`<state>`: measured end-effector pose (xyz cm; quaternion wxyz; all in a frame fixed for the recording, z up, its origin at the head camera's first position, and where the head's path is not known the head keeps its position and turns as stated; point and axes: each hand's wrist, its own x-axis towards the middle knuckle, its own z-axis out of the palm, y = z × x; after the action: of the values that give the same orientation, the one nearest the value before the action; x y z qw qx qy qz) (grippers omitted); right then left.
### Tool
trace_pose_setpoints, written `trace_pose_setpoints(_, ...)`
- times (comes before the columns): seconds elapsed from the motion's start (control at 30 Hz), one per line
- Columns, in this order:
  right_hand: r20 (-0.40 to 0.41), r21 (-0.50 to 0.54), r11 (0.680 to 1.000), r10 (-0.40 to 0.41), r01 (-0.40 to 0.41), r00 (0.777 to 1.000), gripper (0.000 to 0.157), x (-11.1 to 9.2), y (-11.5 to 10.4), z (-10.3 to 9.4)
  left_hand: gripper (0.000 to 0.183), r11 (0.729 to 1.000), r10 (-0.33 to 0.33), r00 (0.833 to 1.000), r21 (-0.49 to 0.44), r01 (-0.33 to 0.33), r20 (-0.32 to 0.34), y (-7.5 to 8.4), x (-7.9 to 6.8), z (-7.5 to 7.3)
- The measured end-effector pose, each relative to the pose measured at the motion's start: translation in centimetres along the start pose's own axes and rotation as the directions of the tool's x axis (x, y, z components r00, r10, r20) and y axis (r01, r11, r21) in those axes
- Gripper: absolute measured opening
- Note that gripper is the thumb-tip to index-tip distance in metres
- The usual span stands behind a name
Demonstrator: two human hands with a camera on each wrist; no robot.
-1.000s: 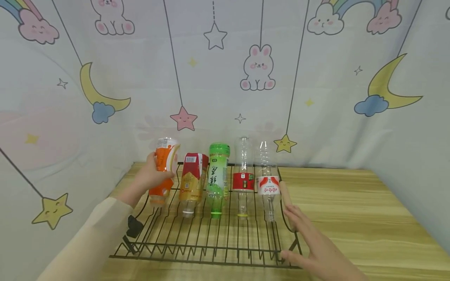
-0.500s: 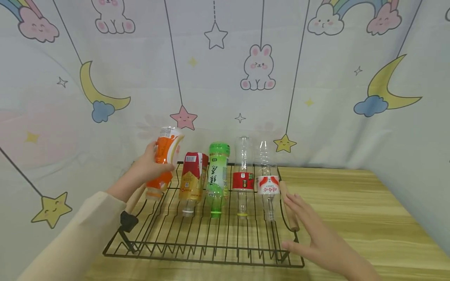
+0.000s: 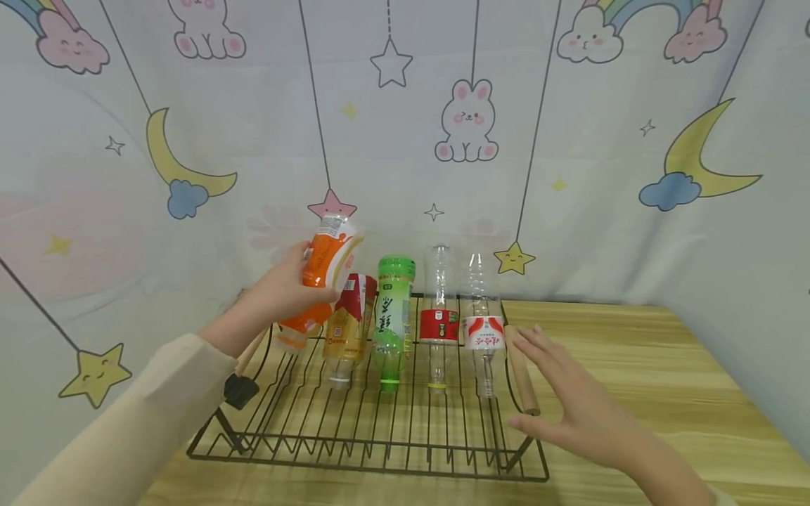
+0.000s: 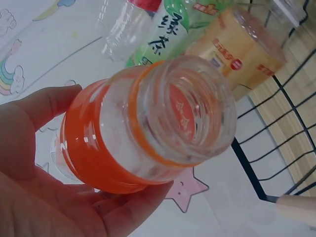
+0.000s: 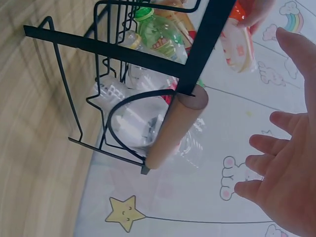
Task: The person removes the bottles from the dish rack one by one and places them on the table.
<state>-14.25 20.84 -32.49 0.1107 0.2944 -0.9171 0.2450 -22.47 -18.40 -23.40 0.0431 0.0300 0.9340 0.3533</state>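
My left hand (image 3: 275, 292) grips an orange-labelled plastic bottle (image 3: 325, 260), held neck down and tilted above the left end of a black wire rack (image 3: 380, 444). In the left wrist view the capless mouth of the orange bottle (image 4: 190, 111) faces the camera, thumb and fingers round its body. Beside it on the rack leans a red and gold bottle (image 3: 346, 337), partly covered by the held one. My right hand (image 3: 585, 404) hovers with fingers spread by the rack's right wooden handle (image 3: 524, 379); nothing is in its grasp.
Farther right on the rack, neck down, lie a green tea bottle (image 3: 394, 309), a clear bottle with a red label (image 3: 438, 327) and a clear one with a white and red label (image 3: 484, 334). The wooden table (image 3: 633, 379) extends right. A cartoon-print curtain (image 3: 392, 140) hangs behind.
My left hand has lifted the orange bottle up and to the right, tilting it more, so it now overlaps the red and gold bottle. My right hand has drawn slightly away from the rack handle.
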Motion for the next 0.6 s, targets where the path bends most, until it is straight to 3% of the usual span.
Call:
trace_pose_setpoints(0.37, -0.012, -0.112, 0.991, -0.079, 0.077, 0.997, 0.089, 1.3, -0.5, -1.7, 0.101, 0.994, 0.068, 0.996, 0.076, -0.072, 0.061, 2.5, -0.3, 1.6)
trace_pose_setpoints(0.6, -0.047, -0.139, 0.976, -0.174, 0.166, 0.984, 0.089, 1.9, -1.0, -2.3, 0.097, 0.987, 0.125, 0.985, 0.083, -0.135, 0.123, 3.9, -0.5, 2.8)
